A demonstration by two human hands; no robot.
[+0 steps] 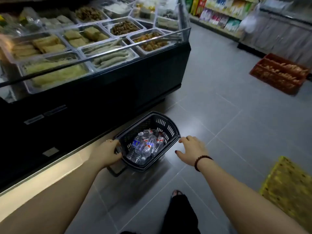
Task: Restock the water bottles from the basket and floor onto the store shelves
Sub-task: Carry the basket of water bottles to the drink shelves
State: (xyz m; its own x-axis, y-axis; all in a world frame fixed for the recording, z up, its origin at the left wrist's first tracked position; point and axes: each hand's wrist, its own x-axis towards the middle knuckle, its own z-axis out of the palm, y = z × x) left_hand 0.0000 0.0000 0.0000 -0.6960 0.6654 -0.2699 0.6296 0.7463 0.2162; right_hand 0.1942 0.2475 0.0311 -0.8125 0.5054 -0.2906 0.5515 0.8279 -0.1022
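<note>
A dark plastic shopping basket (168,127) stands on the grey tiled floor beside a black chilled display case. Several clear water bottles (145,146) with white caps and red or blue labels lie inside it. My left hand (108,152) grips the basket's near left rim, fingers curled over the edge. My right hand (191,149) hovers just right of the basket's right rim, fingers spread and relaxed, holding nothing. A beaded bracelet circles my right wrist.
The display case (104,92) with trays of food fills the left side. A red crate (278,74) of produce sits on the floor at right, a yellow crate (287,188) nearer right. Store shelves (221,14) with packaged goods stand at the far back.
</note>
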